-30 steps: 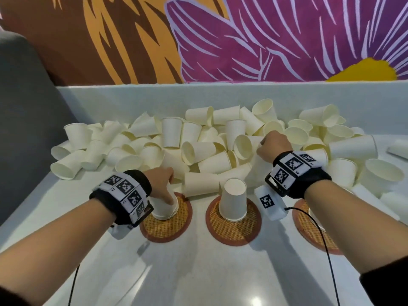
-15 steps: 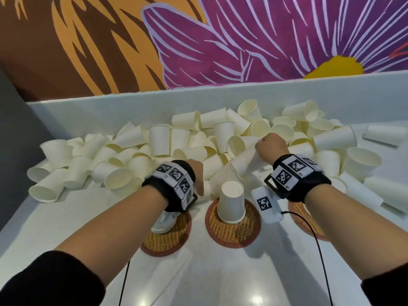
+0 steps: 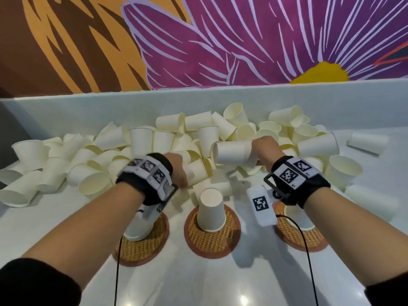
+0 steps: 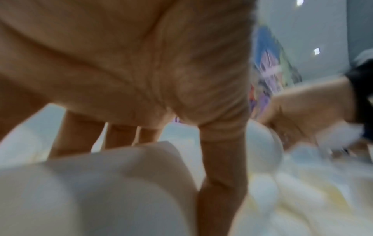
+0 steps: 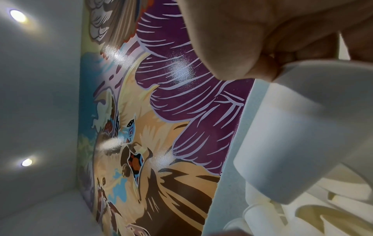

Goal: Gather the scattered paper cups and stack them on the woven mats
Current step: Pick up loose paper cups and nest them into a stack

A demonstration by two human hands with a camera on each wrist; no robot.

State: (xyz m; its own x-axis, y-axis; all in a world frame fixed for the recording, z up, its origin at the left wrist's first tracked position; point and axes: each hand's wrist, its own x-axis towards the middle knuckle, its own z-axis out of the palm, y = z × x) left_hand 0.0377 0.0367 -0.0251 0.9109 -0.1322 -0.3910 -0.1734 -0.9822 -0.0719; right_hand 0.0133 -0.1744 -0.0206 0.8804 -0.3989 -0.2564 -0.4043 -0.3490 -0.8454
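one cup lifted, the other hand reaching into the heap

the right hand [image 3: 263,149] grips a paper cup [image 3: 234,154] on its side, fingers pinching near its rim end, raised above the pile of cups [image 3: 123,155] and behind the middle mat [image 3: 212,237]; held sideways like this it probably needs turning mouth-down before it can drop over a stack; the left hand [image 3: 177,171] is down among the cups just behind and left of the middle mat, fingers extended toward a cup [image 4: 125,183] and touching it without closing round it, so it reads as open and about to take one;

three round woven mats lie in a row at the near edge of the heap on the pale surface [image 3: 198,283]; the middle mat carries an upturned cup [image 3: 211,212], base up, which suits nesting further cups over it; the left mat [image 3: 141,246] and right mat [image 3: 302,237] each bear a cup too, half hidden by the wrists;

the cups are plain off-white paper, tapered, with rolled rims and creamy insides; most lie tumbled on their sides against the low back wall [image 3: 88,109], a few stand upright; most of the gathering looks still to do
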